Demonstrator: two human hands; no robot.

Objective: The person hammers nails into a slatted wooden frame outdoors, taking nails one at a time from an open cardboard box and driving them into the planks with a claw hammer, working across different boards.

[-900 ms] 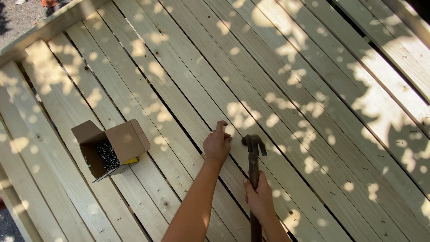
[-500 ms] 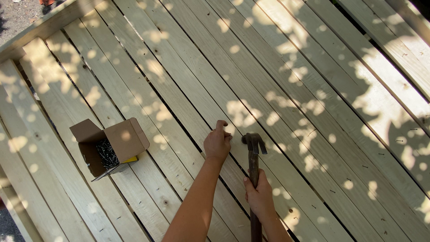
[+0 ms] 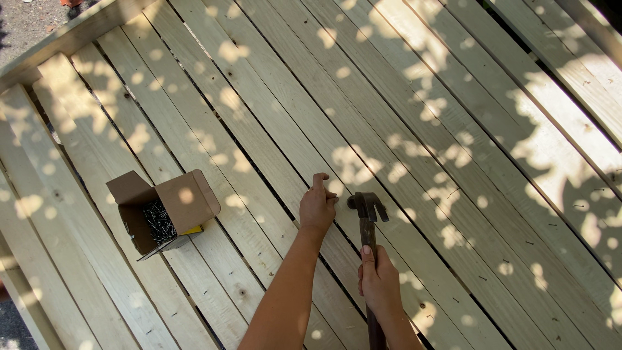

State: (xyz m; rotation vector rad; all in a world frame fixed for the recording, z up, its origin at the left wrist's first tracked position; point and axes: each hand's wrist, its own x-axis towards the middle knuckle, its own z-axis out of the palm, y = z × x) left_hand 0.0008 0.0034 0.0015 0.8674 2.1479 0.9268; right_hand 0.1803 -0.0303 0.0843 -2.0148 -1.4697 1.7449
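- At the far left, a small cardboard box (image 3: 162, 210) sits on the wooden deck (image 3: 453, 129) with its flaps folded open; dark nails (image 3: 157, 220) fill its inside, and a yellow edge shows under one flap.
- Well to its right, the left hand (image 3: 317, 207) rests fingertips-down on a deck board, fingers drawn together in a pinch at the board beside the hammer head; whatever they pinch is too small to make out.
- Just right of that hand, the claw hammer (image 3: 368, 223) has its dark metal head lying close to the left hand's fingers, with the handle running back toward the person.
- The right hand (image 3: 379, 282) is wrapped tight around the hammer's handle, thumb laid along it.
- The pale planks run diagonally, dappled with leaf shadow and sun spots.
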